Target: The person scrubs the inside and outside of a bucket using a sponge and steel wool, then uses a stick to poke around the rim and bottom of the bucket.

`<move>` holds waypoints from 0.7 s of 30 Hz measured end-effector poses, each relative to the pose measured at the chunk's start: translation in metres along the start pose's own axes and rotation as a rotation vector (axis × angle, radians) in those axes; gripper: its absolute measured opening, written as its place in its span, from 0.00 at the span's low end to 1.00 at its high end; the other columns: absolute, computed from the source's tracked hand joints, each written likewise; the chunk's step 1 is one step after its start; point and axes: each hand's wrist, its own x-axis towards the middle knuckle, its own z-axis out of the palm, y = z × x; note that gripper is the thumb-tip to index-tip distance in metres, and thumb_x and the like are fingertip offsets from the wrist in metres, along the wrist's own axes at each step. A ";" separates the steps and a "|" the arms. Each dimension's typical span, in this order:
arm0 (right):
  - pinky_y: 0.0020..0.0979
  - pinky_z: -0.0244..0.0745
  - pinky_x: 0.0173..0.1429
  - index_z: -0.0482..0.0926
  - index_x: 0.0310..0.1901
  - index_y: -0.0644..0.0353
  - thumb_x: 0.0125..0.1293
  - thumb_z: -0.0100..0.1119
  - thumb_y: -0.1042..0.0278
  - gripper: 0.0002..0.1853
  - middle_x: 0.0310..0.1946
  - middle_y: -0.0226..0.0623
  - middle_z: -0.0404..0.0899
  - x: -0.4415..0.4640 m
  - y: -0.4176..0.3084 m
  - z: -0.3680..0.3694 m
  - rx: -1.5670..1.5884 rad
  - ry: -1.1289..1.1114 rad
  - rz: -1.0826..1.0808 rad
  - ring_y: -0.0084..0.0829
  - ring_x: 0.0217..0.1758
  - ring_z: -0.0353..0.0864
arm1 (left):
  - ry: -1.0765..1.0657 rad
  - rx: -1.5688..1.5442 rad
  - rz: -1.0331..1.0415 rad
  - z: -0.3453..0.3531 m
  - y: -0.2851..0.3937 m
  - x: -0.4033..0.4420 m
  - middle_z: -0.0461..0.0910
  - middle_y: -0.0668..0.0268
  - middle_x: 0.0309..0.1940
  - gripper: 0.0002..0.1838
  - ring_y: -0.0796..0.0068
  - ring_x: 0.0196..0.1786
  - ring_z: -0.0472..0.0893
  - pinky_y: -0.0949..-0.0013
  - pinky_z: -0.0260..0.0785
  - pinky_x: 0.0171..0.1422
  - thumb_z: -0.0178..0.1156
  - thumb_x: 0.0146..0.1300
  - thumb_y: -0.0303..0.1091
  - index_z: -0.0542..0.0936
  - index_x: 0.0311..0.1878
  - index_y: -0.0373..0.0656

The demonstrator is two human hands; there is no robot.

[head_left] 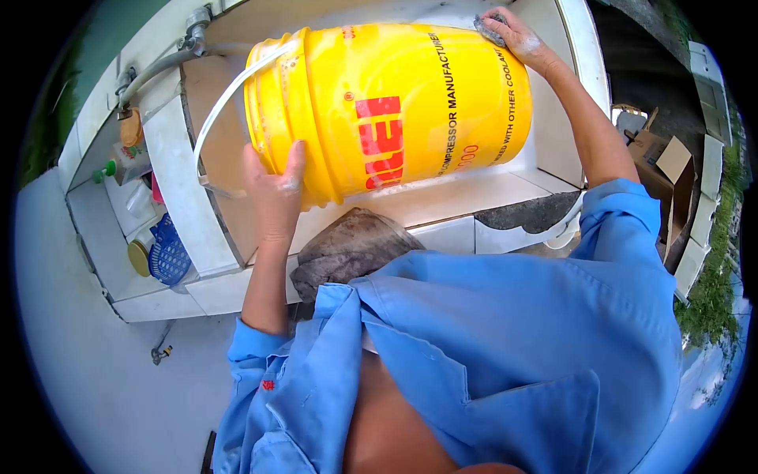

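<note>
A large yellow bucket (426, 103) with red and black lettering lies on its side in a tiled sink (442, 209). Its rim faces left, and a white handle (217, 110) arcs out from there. My left hand (276, 189) grips the bucket near the rim, thumb up on the wall and fingers partly hidden. At the bucket's base, on the upper right, my right hand (517, 39) is closed on a grey scrubbing pad (491, 30), which touches the bucket. White suds show on both hands.
A brown stone-like slab (347, 245) leans at the sink's front edge. On the left, a tiled compartment holds a blue basket (168, 251), a round lid (139, 257) and bottles. A pipe with a tap (162, 63) is at the upper left; a cardboard box (659, 162) stands at right.
</note>
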 end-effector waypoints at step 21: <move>0.49 0.50 0.69 0.69 0.50 0.53 0.57 0.57 0.75 0.18 0.56 0.38 0.68 -0.206 -0.059 0.063 -0.425 0.450 -0.387 0.45 0.66 0.61 | -0.114 0.016 0.027 -0.004 0.000 -0.009 0.79 0.56 0.38 0.20 0.67 0.38 0.79 0.68 0.71 0.45 0.62 0.57 0.38 0.71 0.46 0.34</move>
